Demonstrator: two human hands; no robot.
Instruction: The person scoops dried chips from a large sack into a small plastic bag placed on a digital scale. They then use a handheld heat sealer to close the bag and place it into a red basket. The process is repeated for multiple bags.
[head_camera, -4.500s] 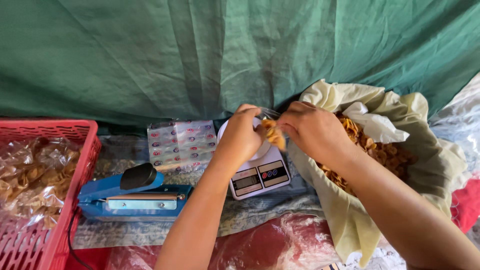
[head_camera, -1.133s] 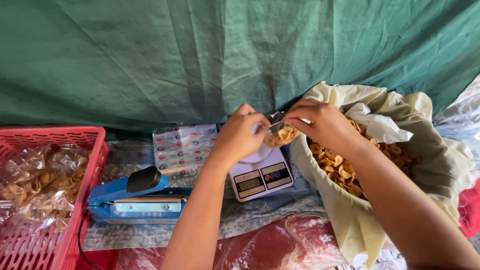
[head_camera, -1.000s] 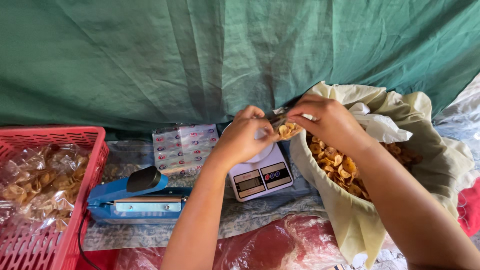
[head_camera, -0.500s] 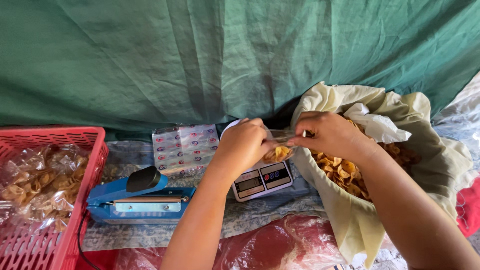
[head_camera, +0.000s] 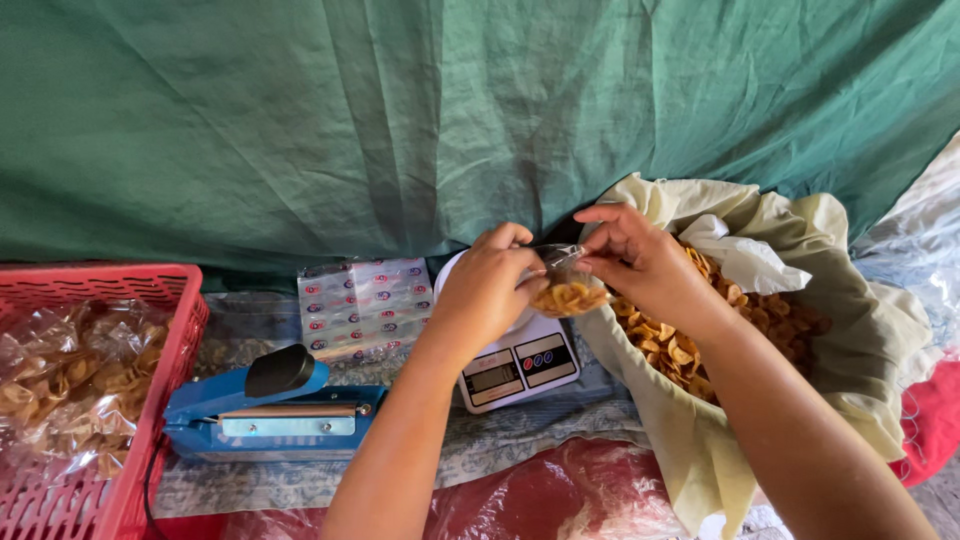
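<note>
Head view: we see a small clear plastic bag of golden, curled chips held over the white platform of a digital scale; whether the bag rests on it or hangs just above, we cannot tell. Our left hand has its grip closed around the bag's left side, fingers curled tight. Our right hand pinches the crinkled mouth of the bag between thumb and forefinger, the other fingers spread loose. The hands nearly meet, with little room between them. Just right, touching the scale's edge, stands a big sack lined with soft cream cloth, its rim folded outward and its hollow full of the same chips. Left of the scale lies a flat stack of printed glossy packets, and in front of it a blue heat sealer with a black knob. At the far left edge a red slotted plastic basket holds filled clear bags. A creased green tarpaulin closes the back.
</note>
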